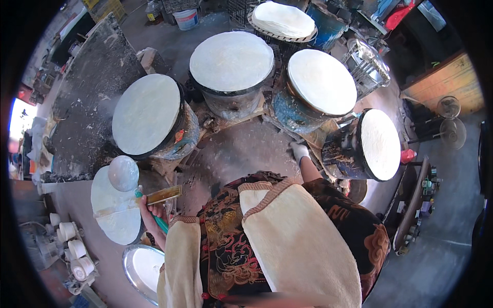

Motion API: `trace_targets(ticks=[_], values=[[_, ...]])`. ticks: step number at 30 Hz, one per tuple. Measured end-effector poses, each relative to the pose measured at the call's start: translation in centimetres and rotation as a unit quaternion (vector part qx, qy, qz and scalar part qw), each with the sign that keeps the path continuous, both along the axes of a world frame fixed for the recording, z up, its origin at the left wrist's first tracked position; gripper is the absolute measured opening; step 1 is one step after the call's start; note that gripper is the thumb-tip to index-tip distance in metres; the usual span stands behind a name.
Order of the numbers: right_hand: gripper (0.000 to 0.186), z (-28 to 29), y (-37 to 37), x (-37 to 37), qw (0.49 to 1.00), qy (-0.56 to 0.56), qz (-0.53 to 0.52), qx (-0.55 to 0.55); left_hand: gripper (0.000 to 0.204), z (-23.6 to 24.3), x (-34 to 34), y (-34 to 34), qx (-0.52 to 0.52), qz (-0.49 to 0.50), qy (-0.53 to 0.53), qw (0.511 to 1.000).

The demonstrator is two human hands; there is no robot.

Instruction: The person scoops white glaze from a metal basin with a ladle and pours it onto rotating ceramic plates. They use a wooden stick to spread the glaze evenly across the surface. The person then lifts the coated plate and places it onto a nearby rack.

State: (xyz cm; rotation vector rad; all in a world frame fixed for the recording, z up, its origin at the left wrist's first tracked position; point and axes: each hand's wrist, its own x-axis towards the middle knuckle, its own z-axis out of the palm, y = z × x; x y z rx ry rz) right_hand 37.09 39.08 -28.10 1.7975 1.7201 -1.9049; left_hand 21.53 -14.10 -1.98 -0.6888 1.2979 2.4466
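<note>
At the left, my left hand [150, 211] is closed around the green handle of a ladle [123, 173]. Its round whitish bowl hangs over the edge of a wide vessel of pale batter [117, 228]. A flat wooden bar [167, 194], yellow-brown at its end, passes by my fingers and runs across the batter. I cannot tell whether my fingers press on it. My right hand does not show. Several drum-shaped stoves with round white tops stand in an arc before me: one at left [146, 114], one in the middle [231, 60], two at right [322, 82] [380, 145].
Farther back, white round sheets [283, 20] lie piled on a round rack. A dark speckled board [95, 102] leans at far left. An oval metal tray [144, 272] lies by my left side, near several white containers [77, 250]. A white-clad foot [300, 152] rests between the stoves.
</note>
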Motion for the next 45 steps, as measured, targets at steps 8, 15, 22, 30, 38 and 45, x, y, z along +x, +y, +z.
trace_targets(ticks=[8,15,22,30,38,45], values=[[0.026,3.9,5.3,-12.5,0.985,0.134,0.031,0.106,0.037,0.9,1.7,5.6,-0.014,0.028,-0.028,0.999],[0.042,4.0,5.6,-18.7,0.902,0.015,0.359,0.241,0.023,-0.9,2.8,8.2,-0.013,0.091,0.021,0.996],[0.038,-4.3,2.2,-13.0,0.512,-0.071,0.81,0.277,0.029,-0.4,4.8,9.9,0.004,0.035,0.034,0.999],[0.039,-4.5,5.0,-12.1,0.646,-0.098,0.728,0.207,0.031,0.2,4.4,12.0,0.002,0.073,0.01,0.997],[0.04,6.3,7.6,-15.5,0.718,0.035,0.524,0.456,0.044,0.9,3.9,13.9,-0.024,-0.016,-0.06,0.998],[0.024,16.5,8.1,-18.2,0.543,-0.089,0.472,0.689,0.039,1.2,5.2,13.4,0.011,-0.049,-0.071,0.996]])
